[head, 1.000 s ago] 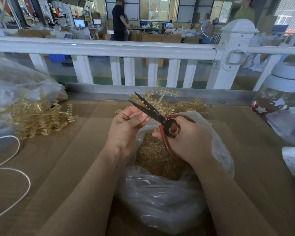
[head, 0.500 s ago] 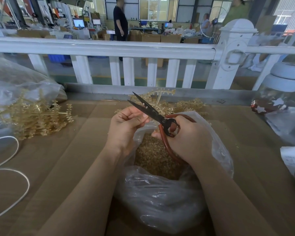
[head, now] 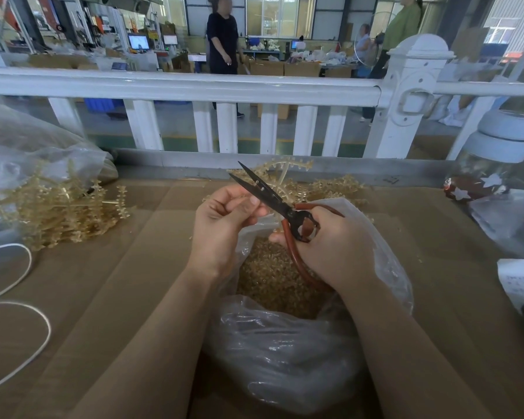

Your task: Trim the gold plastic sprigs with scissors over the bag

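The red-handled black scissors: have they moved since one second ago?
No. The red-handled black scissors keep their blade tips just under the white fence rail's base, over the clear plastic bag.

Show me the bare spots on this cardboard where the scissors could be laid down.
Bare cardboard lies left of the left hand, between the gold sprig pile and the white cord. Another patch lies right of the clear bag, before the white paper. Behind the scissors, loose sprigs crowd the surface; the far right holds a jar.
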